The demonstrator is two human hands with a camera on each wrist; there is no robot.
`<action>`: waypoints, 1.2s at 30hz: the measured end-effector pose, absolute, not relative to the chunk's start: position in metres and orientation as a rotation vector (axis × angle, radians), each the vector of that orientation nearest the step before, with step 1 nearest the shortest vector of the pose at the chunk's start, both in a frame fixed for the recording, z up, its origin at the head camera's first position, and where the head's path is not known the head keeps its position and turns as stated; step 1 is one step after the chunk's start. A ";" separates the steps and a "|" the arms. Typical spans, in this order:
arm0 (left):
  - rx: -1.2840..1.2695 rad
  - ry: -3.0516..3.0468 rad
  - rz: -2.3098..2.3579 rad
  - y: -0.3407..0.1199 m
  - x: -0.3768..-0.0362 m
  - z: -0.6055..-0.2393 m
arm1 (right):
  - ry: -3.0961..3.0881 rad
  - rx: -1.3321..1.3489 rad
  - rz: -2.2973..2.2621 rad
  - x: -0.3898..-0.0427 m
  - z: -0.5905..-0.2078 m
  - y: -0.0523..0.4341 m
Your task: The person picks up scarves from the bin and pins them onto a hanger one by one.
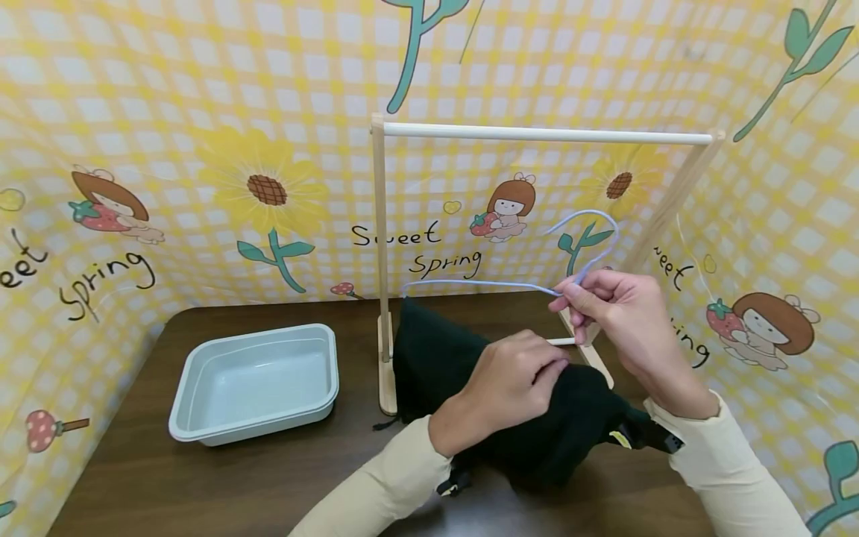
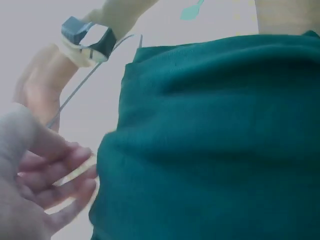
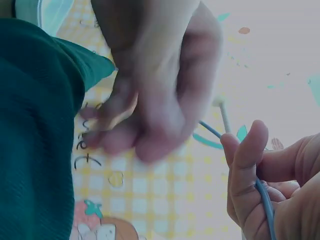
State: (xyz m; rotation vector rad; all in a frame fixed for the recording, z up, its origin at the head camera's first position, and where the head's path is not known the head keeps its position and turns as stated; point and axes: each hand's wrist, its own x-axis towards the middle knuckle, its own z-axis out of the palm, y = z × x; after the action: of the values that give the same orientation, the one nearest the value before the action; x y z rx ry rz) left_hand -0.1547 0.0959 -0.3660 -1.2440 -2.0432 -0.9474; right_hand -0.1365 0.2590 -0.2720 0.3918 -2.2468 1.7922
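The dark green cloth (image 1: 439,358) is on the near side of the rack (image 1: 381,246), over the table (image 1: 134,466). How much of it rests on the wood is hard to tell. A thin blue hanger (image 1: 483,282) runs along above the cloth to its far left corner, and its bent hook pokes up on the right. The right hand (image 1: 614,306) has a good grip on the hanger, pinching it just under the hook with finger and thumb. The left hand (image 1: 513,380) is over the cloth with its fingers loosely bent. Its grip looks slack, with nothing in it, and I can't tell if the tips touch the cloth. The pale blue box (image 1: 268,388) is off to the left, apart from the cloth.

The job right now seems to be getting the cloth to sit well on the hanger. To do it nicely, the right hand should hold the hook firm, so the thin hanger can't twist. The left hand should pinch the near edge and pull it gently over the hanger's other end. Go slow, because a hard tug might pop the far corner off.
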 end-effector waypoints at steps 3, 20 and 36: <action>-1.204 -1.897 -1.042 0.083 -0.161 -0.369 | -2.215 0.391 1.754 -0.136 -0.269 0.267; -0.660 -1.931 -1.440 0.012 -0.210 -0.421 | -1.870 0.419 1.823 -0.131 -0.232 0.308; -0.680 -2.445 -1.782 0.044 -0.207 -0.454 | -1.829 0.339 1.870 -0.141 -0.185 0.349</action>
State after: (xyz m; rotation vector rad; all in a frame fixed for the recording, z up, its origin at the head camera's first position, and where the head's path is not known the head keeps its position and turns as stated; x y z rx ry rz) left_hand -0.2069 0.0439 -0.4538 -0.6796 -2.4446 -1.7820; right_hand -0.1409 0.3494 -0.1847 0.3386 -1.8294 1.8701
